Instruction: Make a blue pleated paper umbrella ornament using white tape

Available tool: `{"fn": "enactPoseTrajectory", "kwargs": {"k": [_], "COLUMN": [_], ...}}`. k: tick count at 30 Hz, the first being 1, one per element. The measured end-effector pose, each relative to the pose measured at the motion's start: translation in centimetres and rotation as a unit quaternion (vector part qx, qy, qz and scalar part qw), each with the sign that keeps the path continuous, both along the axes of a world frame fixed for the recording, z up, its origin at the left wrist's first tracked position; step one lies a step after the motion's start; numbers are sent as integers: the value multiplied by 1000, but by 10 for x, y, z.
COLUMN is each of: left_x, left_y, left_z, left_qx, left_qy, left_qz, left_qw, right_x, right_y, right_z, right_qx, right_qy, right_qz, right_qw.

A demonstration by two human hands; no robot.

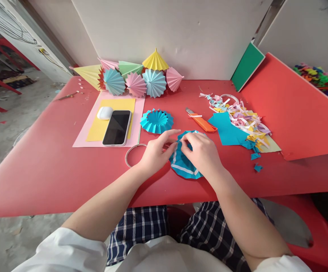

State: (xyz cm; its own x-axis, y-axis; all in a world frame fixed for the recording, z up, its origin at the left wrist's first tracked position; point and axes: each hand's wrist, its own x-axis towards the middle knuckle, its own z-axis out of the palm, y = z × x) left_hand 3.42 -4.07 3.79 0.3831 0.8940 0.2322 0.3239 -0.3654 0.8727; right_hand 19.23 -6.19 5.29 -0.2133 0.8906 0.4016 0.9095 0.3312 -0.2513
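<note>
A blue pleated paper disc (184,170) lies near the table's front edge, with white tape strips (182,168) stuck along its face. My left hand (160,150) grips the upper left rim of the disc between thumb and fingers, its index finger stretched out above. Close beside it, my right hand (201,152) is pinched over the disc's upper part; what lies between its fingertips is too small to make out. A second blue pleated paper ring (157,121) sits just behind my left hand. An orange utility knife (202,121) rests behind my right hand.
A tape roll (127,155) lies by my left wrist. Left of centre, a phone (117,127) and white earbud case (105,113) rest on coloured paper. Folded paper umbrellas (155,81) line the back. Paper scraps (244,117) and a red board (294,113) are at right.
</note>
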Motion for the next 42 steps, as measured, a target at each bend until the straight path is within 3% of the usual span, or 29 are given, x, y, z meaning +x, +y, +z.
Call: {"fn": "enactPoseTrajectory", "kwargs": {"k": [5,16,22,29,38,42], "left_x": [-1,-2,-2,-4,-10,-11], "left_y": [1,3,4,8,14,15], "left_z": [-2,-7,-4,-4,-1,-5], "left_qx": [5,25,22,-11,-38,-23], "left_qy": [2,-1,-17,-38,-53,-30], "left_qz": [10,32,37,61,75,64], "left_qw": [1000,999,999,997,995,997], "right_x": [6,9,26,54,91,101], "right_y": [1,2,9,13,20,17], "right_z": [2,1,5,12,5,11], "right_qx": [-10,-53,-48,-59,-36,-69], "right_qy": [55,164,225,305,404,432], "right_qz": [-48,-45,-91,-148,-215,-196], "right_qw": [997,984,969,939,888,878]}}
